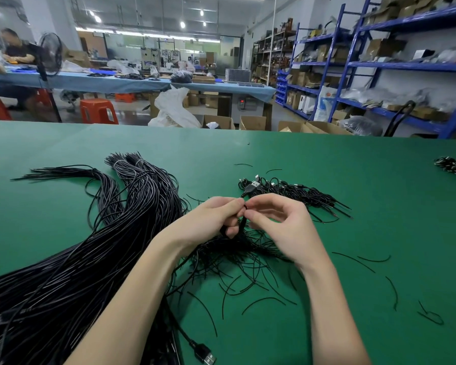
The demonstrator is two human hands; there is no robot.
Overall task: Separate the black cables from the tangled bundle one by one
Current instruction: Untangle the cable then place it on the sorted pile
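Both hands meet above the middle of the green table; the left hand grips a small gathered bunch of black cables with curled fingers, and the right hand pinches a strand at the top of that bunch; the bunch runs roughly upright between them, its lower ends splaying into the loose tangle just beneath; the large bundle lies to the left, its long axis slanting from the near left corner away, nearer the left arm; a finished pile with USB plugs sits just beyond the right hand; exactly which strand is pinched is hidden by the fingertips.
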